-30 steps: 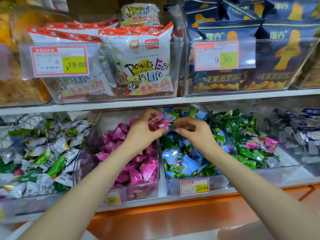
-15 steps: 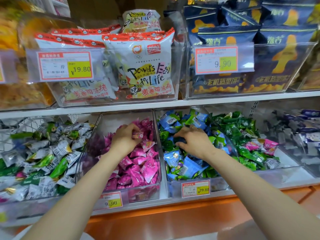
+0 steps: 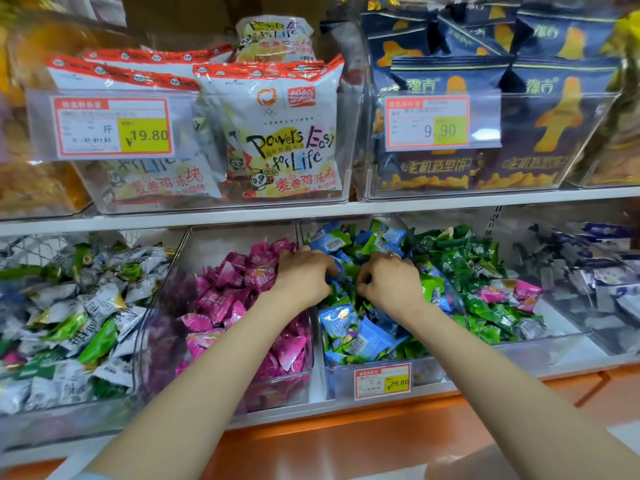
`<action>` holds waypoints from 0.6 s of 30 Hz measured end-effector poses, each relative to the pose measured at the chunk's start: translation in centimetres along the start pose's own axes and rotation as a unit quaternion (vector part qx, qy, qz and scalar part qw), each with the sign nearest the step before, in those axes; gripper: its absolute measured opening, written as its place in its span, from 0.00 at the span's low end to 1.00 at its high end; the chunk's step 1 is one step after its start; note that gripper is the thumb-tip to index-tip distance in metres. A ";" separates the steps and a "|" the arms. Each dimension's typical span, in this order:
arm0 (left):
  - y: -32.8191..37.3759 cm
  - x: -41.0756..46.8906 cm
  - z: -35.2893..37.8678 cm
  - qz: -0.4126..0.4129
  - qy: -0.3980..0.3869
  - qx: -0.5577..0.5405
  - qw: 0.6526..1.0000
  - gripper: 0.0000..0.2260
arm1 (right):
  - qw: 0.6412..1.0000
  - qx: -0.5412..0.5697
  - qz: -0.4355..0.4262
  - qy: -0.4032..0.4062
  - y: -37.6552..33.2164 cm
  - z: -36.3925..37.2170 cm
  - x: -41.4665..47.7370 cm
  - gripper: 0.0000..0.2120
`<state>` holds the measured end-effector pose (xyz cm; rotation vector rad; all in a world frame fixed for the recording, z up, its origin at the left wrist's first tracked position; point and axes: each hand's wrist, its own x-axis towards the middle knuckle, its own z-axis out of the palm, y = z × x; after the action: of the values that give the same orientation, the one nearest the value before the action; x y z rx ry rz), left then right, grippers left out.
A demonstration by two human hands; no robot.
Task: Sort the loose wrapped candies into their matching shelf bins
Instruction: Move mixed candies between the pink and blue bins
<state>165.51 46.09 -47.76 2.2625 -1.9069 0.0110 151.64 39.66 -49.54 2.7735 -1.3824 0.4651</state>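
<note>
Clear bins of wrapped candies line the lower shelf. The pink candies [image 3: 239,299] fill one bin; right of it lies a mix of blue and green candies [image 3: 360,337]. Both my hands are in that mixed bin, side by side. My left hand [image 3: 304,278] curls its fingers down into the blue wrappers near the divider. My right hand [image 3: 391,282] does the same a little to the right. The fingertips are buried, so what each hand holds is hidden. Two stray pink candies [image 3: 519,292] lie among the green candies [image 3: 467,265] further right.
White-and-green candies [image 3: 86,306] fill the far left bin, navy-and-white ones [image 3: 606,271] the far right. A price tag [image 3: 382,381] fronts the mixed bin. Above, bins hold white snack bags [image 3: 287,133] and dark blue bags [image 3: 519,133]. An orange ledge [image 3: 346,438] runs below.
My left hand carried pink candy to the pink bin, then moved right into the blue-and-green bin. My right hand stayed digging in that bin.
</note>
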 end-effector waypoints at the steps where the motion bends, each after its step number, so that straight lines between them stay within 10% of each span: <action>1: 0.1 0.3 -0.1 -0.009 -0.020 0.005 1.000 0.12 | 1.000 0.004 0.000 -0.005 0.1 0.0 0.1 0.08; 10: 0.1 1.6 -0.2 -0.024 -0.047 0.006 0.999 0.04 | 0.991 -0.005 -0.006 -0.132 0.9 -1.2 0.1 0.23; 18: -0.8 0.7 -0.4 -0.045 0.085 -0.180 0.979 0.04 | 0.996 0.046 -0.001 -0.077 0.2 -0.3 0.1 0.14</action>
<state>166.41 45.61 -47.38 2.0313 -1.5729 -0.1380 151.49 39.52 -49.20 2.9407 -1.4223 0.3278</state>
